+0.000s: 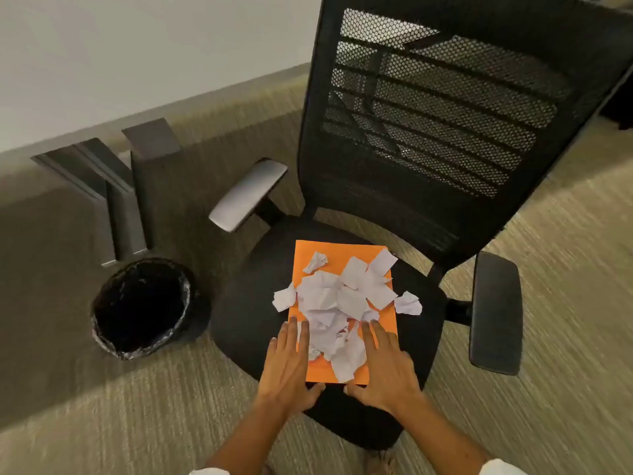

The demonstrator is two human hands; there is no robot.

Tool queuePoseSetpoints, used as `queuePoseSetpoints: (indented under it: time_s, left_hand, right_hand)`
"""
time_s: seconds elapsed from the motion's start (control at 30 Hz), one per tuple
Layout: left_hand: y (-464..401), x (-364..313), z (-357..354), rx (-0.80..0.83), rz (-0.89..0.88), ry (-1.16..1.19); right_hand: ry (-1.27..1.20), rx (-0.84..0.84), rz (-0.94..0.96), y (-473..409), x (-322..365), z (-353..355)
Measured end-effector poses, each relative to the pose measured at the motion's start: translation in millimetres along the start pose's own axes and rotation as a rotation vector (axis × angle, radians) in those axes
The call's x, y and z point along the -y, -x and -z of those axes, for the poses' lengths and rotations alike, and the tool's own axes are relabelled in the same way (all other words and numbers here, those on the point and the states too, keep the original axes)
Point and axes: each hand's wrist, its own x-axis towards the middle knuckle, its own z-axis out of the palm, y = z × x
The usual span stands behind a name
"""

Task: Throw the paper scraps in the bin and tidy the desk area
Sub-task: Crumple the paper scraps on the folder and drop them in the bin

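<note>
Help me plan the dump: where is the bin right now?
In the head view the bin stands on the carpet at the left, beside the chair seat and just in front of the metal desk leg.

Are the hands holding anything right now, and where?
Both hands, left hand and right hand, rest on the orange folder at its near end, thumbs at its near edge; a closed grasp cannot be told.

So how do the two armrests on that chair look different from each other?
The left armrest looks pale grey and glossy where light catches it, while the right armrest looks flat matte black. The left armrest sits farther from the camera and angles away towards the wall; the right armrest is nearer and looks larger, running almost straight up the picture. Both are padded oblong pads on the same black chair, and neither has paper on it.
</note>
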Motion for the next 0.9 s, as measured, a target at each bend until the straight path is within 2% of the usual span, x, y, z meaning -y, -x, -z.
queuePoseSetpoints:
  time_s: [0.27, 0.7, 0.9]
  left_hand:
    - [-48, -11, -20, -0.035, -0.05, -0.124]
    - [-74, 4, -40, 0.048, -0.112, -0.036]
    - [-84, 9, -41, 0.087, -0.152, 0.071]
  right_hand:
    - [-0.047, -0.016, -0.012, -42, -11, -25]
    - [-0.21, 0.002, -0.191, -54, 10, -61]
    - [-0.308, -0.026, -0.198, -63, 25, -73]
